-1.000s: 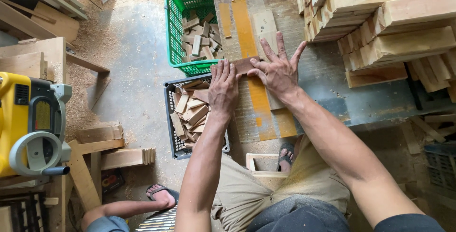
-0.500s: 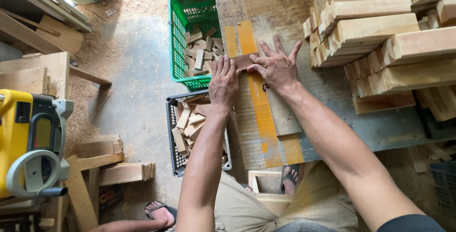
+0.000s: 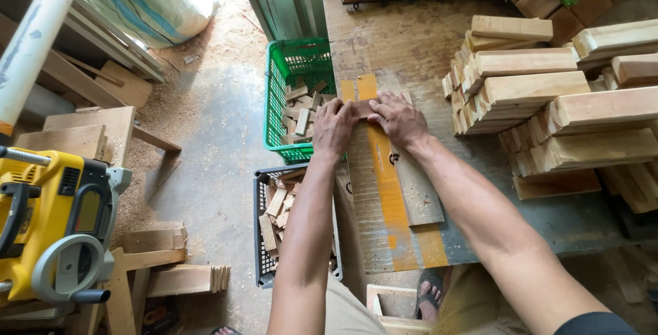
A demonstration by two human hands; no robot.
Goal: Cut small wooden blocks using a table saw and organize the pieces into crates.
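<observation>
A small brown wood block (image 3: 362, 109) lies on the workbench (image 3: 411, 54), next to an orange-yellow strip (image 3: 384, 170). My left hand (image 3: 334, 128) and my right hand (image 3: 397, 119) both press on the block from either side, fingers curled over it. Most of the block is hidden under my fingers. A flat grey board (image 3: 418, 191) runs along the bench under my right forearm.
Stacks of pale timber pieces (image 3: 548, 102) fill the bench's right side. A green basket (image 3: 298, 95) and a dark crate (image 3: 274, 232), both holding wood offcuts, stand on the floor left of the bench. A yellow planer machine (image 3: 55, 225) sits at far left.
Both hands have slid forward along the bench and closed from spread-flat fingers onto the small block. The view has tilted up, showing more of the bench's far end.
</observation>
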